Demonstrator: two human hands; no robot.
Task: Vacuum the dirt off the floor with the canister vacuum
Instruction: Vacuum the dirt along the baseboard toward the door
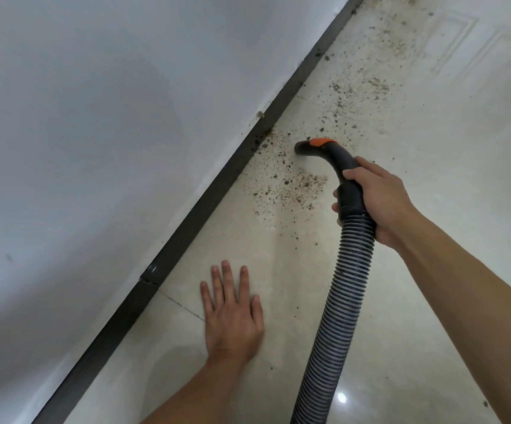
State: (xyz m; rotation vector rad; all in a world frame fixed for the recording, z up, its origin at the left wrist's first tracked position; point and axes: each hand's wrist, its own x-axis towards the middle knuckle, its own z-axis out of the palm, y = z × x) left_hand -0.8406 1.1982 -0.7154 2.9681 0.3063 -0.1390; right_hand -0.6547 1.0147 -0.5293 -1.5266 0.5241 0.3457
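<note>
My right hand (379,203) grips the black curved handle of the vacuum hose (336,157), which has an orange button near its open end. That end points left, low over the glossy cream tile floor (431,301), right beside a patch of brown dirt (281,185). The grey ribbed hose (336,301) runs from the handle down to the bottom edge of view. My left hand (232,313) lies flat on the tiles, fingers spread, holding nothing. More dirt (367,78) trails away along the floor toward the top. The canister is out of view.
A white wall (95,148) fills the left side, with a dark baseboard (217,191) running diagonally along its foot. Crumbs of dirt lie against the baseboard. A tile joint crosses the floor just left of my left hand.
</note>
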